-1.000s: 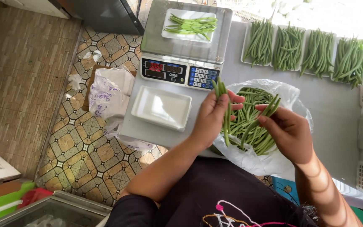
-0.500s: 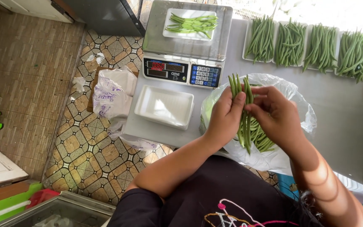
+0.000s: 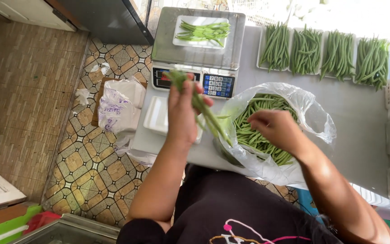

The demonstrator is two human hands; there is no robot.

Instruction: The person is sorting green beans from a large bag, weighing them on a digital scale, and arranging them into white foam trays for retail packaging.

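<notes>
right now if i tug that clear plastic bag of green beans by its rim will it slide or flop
The plastic bag would probably flop first: its thin rim is crumpled and slack. The heaped green beans likely anchor the base, so it should drag rather than glide, and loose beans might spill.

You get blown-out daylight glare from one o'clock, motion blur on the raised bean bunch (image 3: pixel 199 101), wide-angle bending at edges.

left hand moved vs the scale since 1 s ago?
Yes. The left hand, gripping a bunch of green beans, went from over the bag leftward and up, to just below the scale's keypad.
</notes>
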